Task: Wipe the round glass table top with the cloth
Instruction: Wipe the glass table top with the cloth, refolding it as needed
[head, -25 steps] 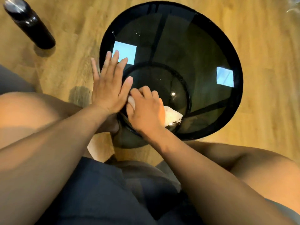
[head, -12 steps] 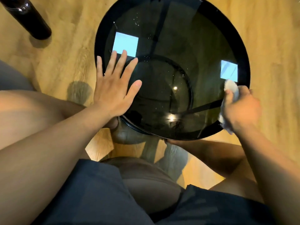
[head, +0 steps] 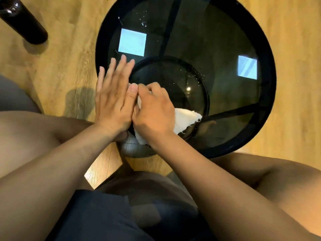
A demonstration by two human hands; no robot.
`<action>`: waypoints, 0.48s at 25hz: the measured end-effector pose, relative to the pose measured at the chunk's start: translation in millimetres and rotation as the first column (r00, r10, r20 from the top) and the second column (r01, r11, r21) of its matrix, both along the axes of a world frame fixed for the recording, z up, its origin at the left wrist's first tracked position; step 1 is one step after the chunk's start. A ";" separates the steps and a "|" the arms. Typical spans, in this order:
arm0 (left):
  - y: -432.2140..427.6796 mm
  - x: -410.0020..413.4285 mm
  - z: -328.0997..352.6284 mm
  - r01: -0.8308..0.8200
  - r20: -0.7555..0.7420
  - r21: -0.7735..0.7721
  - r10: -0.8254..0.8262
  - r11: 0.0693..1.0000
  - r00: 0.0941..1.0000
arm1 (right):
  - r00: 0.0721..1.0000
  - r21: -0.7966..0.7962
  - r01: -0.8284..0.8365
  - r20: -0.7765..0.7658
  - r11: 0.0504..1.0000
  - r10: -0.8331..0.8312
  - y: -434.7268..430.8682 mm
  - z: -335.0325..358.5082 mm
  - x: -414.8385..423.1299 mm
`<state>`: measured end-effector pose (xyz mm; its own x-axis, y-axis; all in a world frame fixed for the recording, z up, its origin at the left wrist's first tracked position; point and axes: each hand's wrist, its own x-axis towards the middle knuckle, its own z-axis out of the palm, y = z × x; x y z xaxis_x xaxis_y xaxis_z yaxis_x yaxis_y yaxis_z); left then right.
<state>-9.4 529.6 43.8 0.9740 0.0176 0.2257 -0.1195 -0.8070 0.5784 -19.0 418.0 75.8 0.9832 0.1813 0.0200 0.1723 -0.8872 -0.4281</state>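
Since half a second ago, the right hand (head: 152, 108) has carried the cloth (head: 186, 119) from the right rim of the table (head: 268, 94) back across the glass to its near-left part, where it now sits just beside the left hand (head: 112, 100), thumb against thumb. That right hand lies knuckles up with its fingers curled over the bunched white cloth, gripping it and pressing it down on the glass, the forearm coming in from the table's near side. The left hand holds nothing: it lies flat on the near-left part of the table, palm down, fingers straight and a little spread, their tips aimed at the far rim, the little finger over the black edge. The cloth stays on the table's near part, its long axis running roughly across from the near-left edge toward the right, with one frayed corner poking out past the knuckles and pointing at the right rim. Small droplets (head: 142, 23) speckle the glass toward the far rim. A dark bottle (head: 26, 23) stands on the wooden floor (head: 69, 58) well apart from the table's far-left side; what is inside it cannot be seen.
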 end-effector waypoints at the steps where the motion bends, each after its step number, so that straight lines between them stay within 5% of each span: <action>1: -0.9 0.1 1.2 0.000 -0.015 0.026 0.000 1.000 1.000 | 0.999 -0.019 -0.047 0.015 0.999 0.047 -9.3 -0.1 1.2; 4: -4.9 -1.0 5.1 -0.019 -0.063 0.136 0.028 0.990 0.998 | 0.995 -0.129 -0.080 0.045 0.988 0.087 -69.1 2.2 2.2; 12: -6.9 2.5 4.9 -0.007 -0.091 0.205 0.026 0.979 0.995 | 0.890 -0.419 0.407 -0.016 0.812 -0.455 -276.4 33.1 26.8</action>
